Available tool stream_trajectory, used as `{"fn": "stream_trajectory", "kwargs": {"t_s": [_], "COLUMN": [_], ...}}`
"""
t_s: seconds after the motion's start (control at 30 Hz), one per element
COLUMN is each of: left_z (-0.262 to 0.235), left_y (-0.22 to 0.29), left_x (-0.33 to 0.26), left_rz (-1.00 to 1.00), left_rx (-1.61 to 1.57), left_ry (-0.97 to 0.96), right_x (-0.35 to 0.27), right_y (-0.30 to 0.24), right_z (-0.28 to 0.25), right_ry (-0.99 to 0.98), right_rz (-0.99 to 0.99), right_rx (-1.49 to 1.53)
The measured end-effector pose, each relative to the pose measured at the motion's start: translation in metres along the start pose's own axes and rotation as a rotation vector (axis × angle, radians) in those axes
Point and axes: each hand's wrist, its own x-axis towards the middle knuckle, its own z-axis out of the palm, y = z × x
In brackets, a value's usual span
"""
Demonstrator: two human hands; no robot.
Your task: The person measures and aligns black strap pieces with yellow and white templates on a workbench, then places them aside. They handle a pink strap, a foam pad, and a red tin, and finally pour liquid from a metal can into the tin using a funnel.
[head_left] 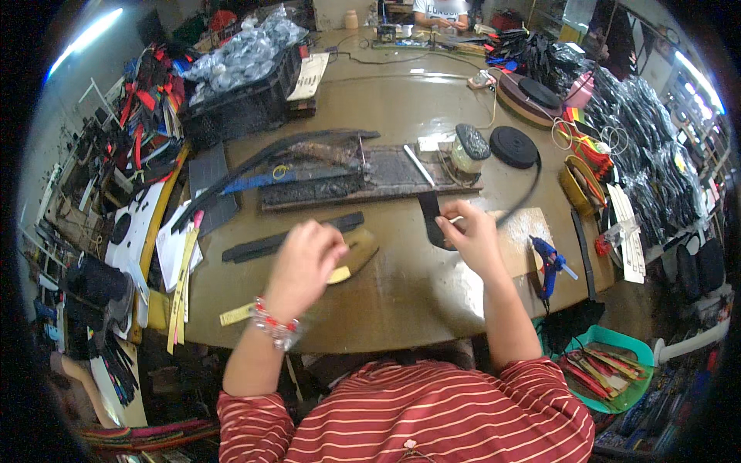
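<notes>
head view: the right hand (472, 235) pinches a black strap (429, 218) between closed fingers, just above the brown bench (401, 285). the left hand (305, 266) hangs over a tan curved piece (356, 251), fingers curled inward; whether they grip anything cannot be told. a blue glue gun (549, 262) lies near the right hand.

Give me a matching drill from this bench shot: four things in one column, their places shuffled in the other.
Things:
1. black strap
2. blue glue gun
3. black crate
4. green basket

Places:
A. below the table's right edge
B. far left of the table, full of plastic bags
C. pinched in the right hand
D. lying right of the right hand

Pairs: 1-C, 2-D, 3-B, 4-A
</notes>
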Motion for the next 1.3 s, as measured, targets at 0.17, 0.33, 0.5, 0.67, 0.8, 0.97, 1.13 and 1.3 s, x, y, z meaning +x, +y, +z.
{"fn": "stream_trajectory", "kwargs": {"t_s": [0.17,0.33,0.5,0.67,0.8,0.97,1.13,1.3], "left_z": [-0.043,-0.012,0.011,0.015,0.026,0.042,0.028,0.019], "left_y": [0.043,0.059,0.057,0.053,0.048,0.021,-0.06,-0.076], "left_x": [0.011,0.031,0.037,0.042,0.045,0.042,0.002,-0.028], "left_rz": [-0.022,-0.025,-0.021,-0.018,-0.035,-0.035,-0.23,-0.444], "left_rx": [-0.66,-0.782,-0.852,-0.907,-0.897,-1.079,-1.274,-0.301], "left_ry": [0.112,0.128,0.215,0.184,0.164,0.524,0.912,1.286], "right_x": [-0.016,-0.024,-0.023,-0.016,-0.01,0.002,0.017,0.038], "right_y": [-0.031,-0.062,-0.067,-0.063,-0.063,-0.051,-0.037,-0.049], "right_z": [0.028,0.028,0.025,0.018,0.019,0.048,0.052,0.077], "right_ry": [0.019,-0.026,0.026,0.002,-0.085,-0.347,-0.759,-1.026], "right_rz": [-0.052,-0.133,-0.199,-0.177,-0.249,-0.186,-0.076,-0.07], "right_rx": [0.657,0.643,0.459,0.456,0.287,-0.02,-0.27,-0.4]}}
